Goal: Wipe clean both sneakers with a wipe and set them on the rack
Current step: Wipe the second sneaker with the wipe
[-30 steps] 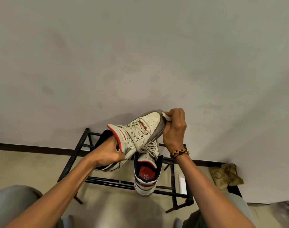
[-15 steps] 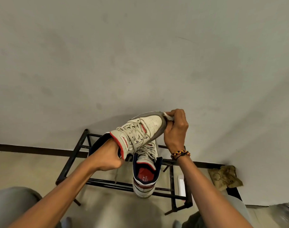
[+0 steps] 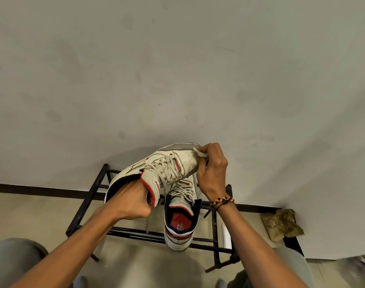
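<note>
I hold a cream sneaker [image 3: 156,165] with red trim up in the air, toe pointing right. My left hand [image 3: 133,202] grips its heel collar, fingers tucked inside the opening. My right hand [image 3: 212,173] pinches a small white wipe [image 3: 200,152] against the toe. The second sneaker [image 3: 181,221] stands on the black metal rack [image 3: 90,196] just below, heel toward me, its red insole showing.
The rack stands against a pale wall with a dark baseboard. A crumpled tan cloth [image 3: 281,223] lies on the floor to the right of the rack. My knees in grey trousers frame the bottom corners of the view.
The held sneaker has rolled so that its laces and top face me more. My right hand has shifted the wipe from the toe's edge onto the top of the toe.
</note>
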